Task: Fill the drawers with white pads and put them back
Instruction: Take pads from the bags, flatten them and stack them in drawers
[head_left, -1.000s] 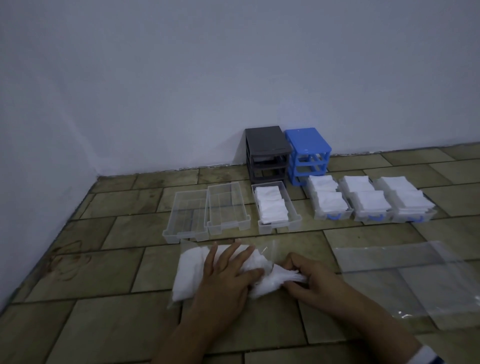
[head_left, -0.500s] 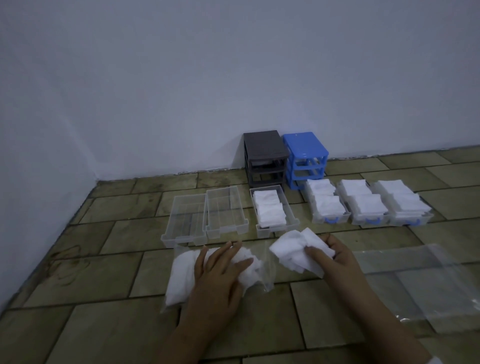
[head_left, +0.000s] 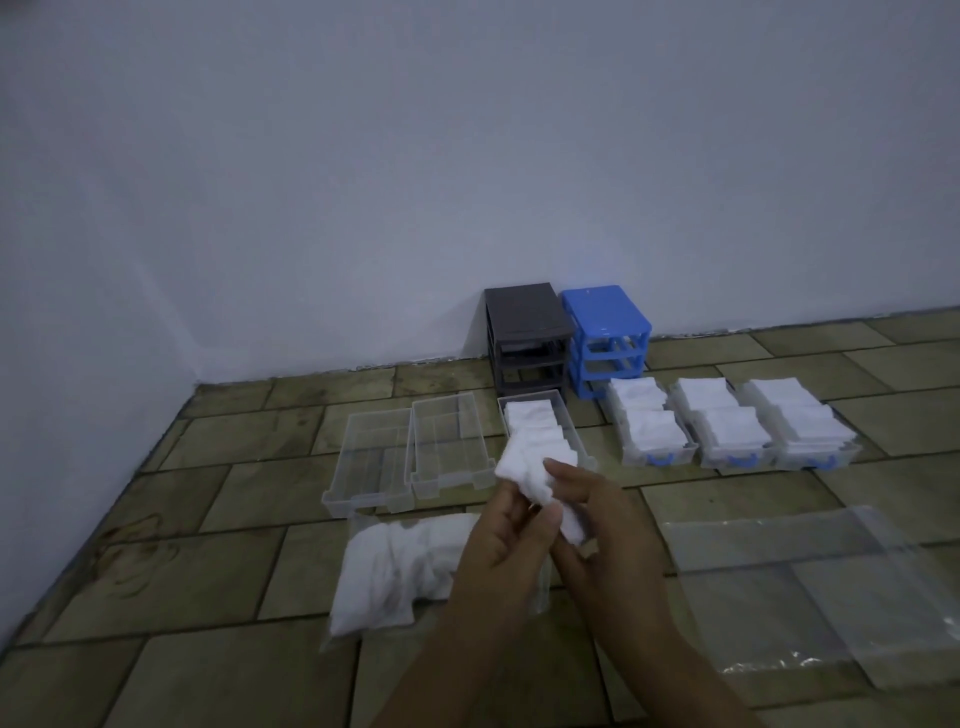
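Soft white pads (head_left: 540, 475), light and limp, pinched by both hands (head_left: 550, 545); grip the stack edges, at 12 o'clock of the bag (head_left: 395, 571).

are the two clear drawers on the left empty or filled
Empty. Both left drawers show only clear walls and the floor through them, while the third drawer holds white pads.
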